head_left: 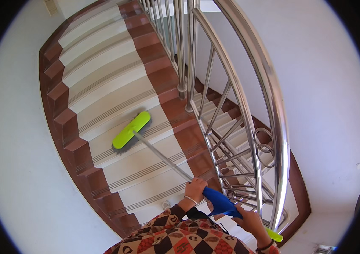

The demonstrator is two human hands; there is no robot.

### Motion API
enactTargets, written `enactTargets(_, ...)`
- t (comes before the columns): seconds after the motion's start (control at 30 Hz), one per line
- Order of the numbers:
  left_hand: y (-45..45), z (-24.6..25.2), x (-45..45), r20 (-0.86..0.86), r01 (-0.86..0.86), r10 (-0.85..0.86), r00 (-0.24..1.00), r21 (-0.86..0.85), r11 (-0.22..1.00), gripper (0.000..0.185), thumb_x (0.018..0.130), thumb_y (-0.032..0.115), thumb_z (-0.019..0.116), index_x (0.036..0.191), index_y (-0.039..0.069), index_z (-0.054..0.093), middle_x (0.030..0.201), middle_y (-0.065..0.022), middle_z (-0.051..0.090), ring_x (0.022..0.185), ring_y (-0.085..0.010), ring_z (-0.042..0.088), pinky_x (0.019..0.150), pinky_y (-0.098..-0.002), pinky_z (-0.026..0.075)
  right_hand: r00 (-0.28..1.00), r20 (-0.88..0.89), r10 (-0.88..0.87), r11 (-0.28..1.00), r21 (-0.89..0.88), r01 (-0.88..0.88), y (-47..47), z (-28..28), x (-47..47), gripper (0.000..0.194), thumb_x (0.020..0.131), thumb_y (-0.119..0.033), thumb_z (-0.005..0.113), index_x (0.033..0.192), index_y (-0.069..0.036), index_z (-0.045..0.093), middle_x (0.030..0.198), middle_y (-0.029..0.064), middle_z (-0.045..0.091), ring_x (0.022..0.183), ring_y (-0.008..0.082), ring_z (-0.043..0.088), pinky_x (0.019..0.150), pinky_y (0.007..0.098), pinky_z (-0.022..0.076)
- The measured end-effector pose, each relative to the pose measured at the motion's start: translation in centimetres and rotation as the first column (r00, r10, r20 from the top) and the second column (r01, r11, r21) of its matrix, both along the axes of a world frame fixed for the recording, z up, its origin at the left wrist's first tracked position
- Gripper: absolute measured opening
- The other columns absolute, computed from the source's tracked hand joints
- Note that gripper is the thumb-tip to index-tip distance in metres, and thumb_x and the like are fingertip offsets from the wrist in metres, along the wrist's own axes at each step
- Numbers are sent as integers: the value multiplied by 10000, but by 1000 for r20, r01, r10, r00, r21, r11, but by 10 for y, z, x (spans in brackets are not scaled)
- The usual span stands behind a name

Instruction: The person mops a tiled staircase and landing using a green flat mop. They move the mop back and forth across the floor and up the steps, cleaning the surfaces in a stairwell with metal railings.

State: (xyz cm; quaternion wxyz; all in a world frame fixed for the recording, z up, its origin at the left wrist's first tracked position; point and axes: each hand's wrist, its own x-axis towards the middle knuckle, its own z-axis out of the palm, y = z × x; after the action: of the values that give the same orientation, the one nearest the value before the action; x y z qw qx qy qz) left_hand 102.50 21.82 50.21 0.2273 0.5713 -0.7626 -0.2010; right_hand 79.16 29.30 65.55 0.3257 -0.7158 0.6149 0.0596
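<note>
A broom with a lime-green head (132, 130) and dark bristles rests on a pale stair tread in front of me. Its grey metal pole (164, 158) slants down to the right towards my body. My left hand (195, 190) is closed around the pole, just above a blue cloth (221, 203) that lies along it. Lower down, my right hand (249, 220) grips the cloth, with the pole apparently beneath it. Past my right wrist the pole's lime-green end (274, 235) sticks out.
Pale steps (113, 92) with brown borders rise ahead. A stainless steel handrail (275, 104) curves along my right, with another flight (230, 127) beyond its balusters. White walls (18, 143) flank the stairs. One shoe (166, 204) shows below my left arm.
</note>
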Motion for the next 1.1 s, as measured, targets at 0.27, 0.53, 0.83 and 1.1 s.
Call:
enactTargets(0.27,-89,-40,-58,80,331,-325,942,-76,941,111,704,151,617,803,155,567,892,-2,554,949,-223,503,640,-389,438,949,-80,-304,951,-88,297,5,-57,-9,562,753,-352,646,1245,-142,475,792,188,651,747,398,624,686,478,481)
enactTargets(0.53,-78,-53,-48,65,219,-214,975,-86,972,94,717,147,618,800,154,573,831,-16,521,895,-237,508,629,-413,455,978,-25,-208,978,-27,208,-15,-70,-17,529,750,-324,639,1202,-92,489,875,253,624,835,422,602,712,497,474)
enactTargets(0.83,-41,-64,62,32,-170,173,984,-58,984,161,680,138,628,824,161,562,875,-30,543,927,-263,509,659,-446,455,972,-68,226,974,42,-224,-67,-54,63,568,774,-375,616,1244,-110,438,901,224,634,831,415,607,712,478,479)
enactTargets(1.1,18,-78,170,140,-428,422,896,15,903,157,682,144,624,827,158,564,888,-21,553,960,-245,506,697,-441,462,884,-151,443,882,-103,-460,-63,-69,163,585,771,-390,620,1267,-123,461,776,183,642,731,366,627,656,457,487)
